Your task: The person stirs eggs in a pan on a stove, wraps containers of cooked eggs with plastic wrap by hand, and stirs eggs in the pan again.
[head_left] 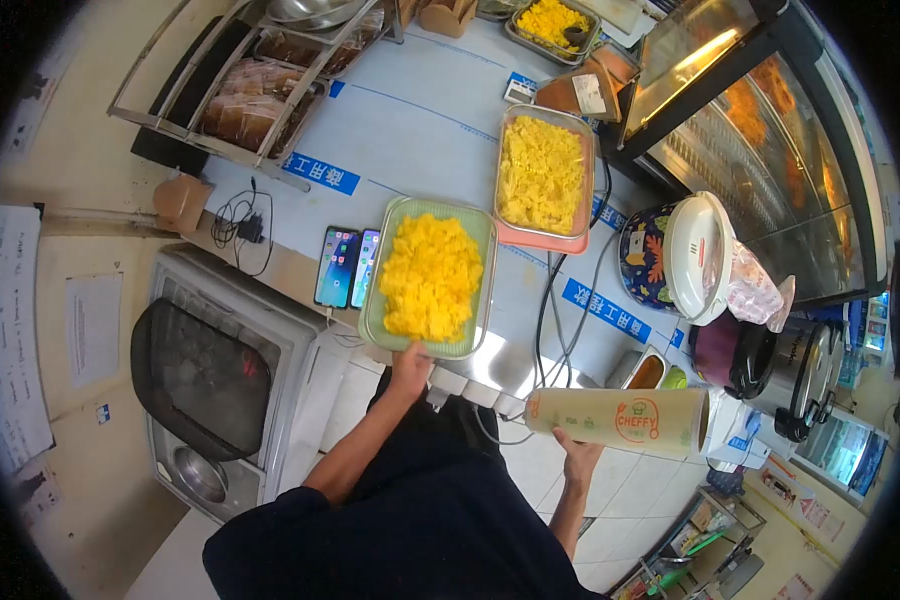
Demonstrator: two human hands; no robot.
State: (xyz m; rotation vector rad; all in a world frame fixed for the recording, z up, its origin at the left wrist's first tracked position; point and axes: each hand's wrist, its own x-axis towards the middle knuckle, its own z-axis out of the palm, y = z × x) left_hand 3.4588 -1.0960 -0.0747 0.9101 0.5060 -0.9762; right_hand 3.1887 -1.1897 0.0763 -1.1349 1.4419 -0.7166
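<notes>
My left hand [410,372] grips the near rim of a light green tray [372,310], fingers hidden under its edge. The tray holds a heap of bright yellow food chunks [430,280] that look like scrambled egg. Out to the right, my right hand [577,458] is closed on a long beige paper tube [620,420] with "CHEFFY" printed in red. The tube lies sideways and its right end looks hollow. Behind the green tray, a second clear tray [542,175] of paler yellow chunks stands on a pink-orange one.
Two lit phones [338,268] lie beside the green tray. Black cables [538,335] cross the counter. A glass warming cabinet [770,150], a patterned pot [648,250] and a rice cooker [735,355] line the right. At left are a metal rack [300,90] and a grey appliance [205,350].
</notes>
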